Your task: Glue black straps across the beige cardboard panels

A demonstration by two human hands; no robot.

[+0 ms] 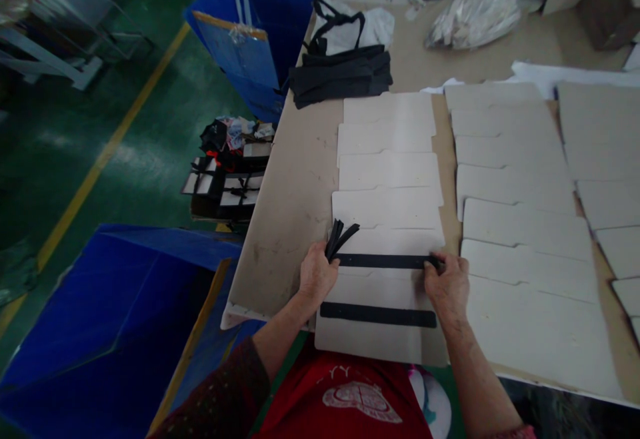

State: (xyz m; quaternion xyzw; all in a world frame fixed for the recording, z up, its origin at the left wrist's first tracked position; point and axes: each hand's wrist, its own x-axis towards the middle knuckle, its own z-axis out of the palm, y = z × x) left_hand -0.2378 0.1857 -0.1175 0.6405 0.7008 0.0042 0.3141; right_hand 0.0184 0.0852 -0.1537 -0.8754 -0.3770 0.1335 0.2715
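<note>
Overlapping pale boards (385, 207) run in a column up the table before me. A black strip (383, 262) stretches across one board between my two hands. My left hand (319, 274) is closed around a small bundle of black strips (341, 236) and the strip's left end. The right end is pinched in the fingers of my right hand (449, 284). Nearer to me, a second black strip (379, 314) lies flat across the closest board (375, 341).
More board columns (530, 279) lie to the right. Folded black fabric strips (345, 74) and a clear plastic bag (480, 12) are farther back. Blue bins (115, 306) stand left of the table edge, near a box of bundled pieces (240, 189) on the green floor.
</note>
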